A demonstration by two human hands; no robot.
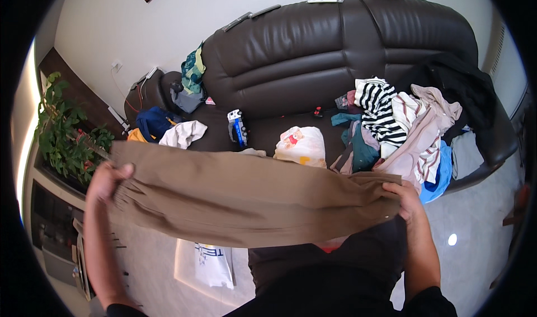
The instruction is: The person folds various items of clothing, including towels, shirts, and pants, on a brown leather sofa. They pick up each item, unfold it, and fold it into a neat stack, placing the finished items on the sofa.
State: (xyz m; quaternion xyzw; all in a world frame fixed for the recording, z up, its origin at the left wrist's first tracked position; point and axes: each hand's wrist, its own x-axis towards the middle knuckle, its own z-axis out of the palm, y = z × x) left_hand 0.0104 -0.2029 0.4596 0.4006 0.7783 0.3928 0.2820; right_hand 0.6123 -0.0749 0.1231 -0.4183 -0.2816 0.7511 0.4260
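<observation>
A pair of brown trousers [235, 195] is stretched sideways in front of me, held at both ends. My left hand [110, 180] grips the end at the left, with the thumb on top of the cloth. At the other end, my right hand [405, 197] is closed on bunched fabric near a small button or stud. Just beyond the cloth lie a white folded item with a bear print [301, 145] and a blue and white toy vehicle [238, 128], both on the sofa seat.
A dark brown leather sofa [289, 40] spans the far side. Heaped clothes, including a black and white striped garment [379, 111], lie at its right. More clothes, among them a white cloth [182, 134], are at its left. A leafy plant [63, 128] stands left; a white plastic bag [213, 266] lies below.
</observation>
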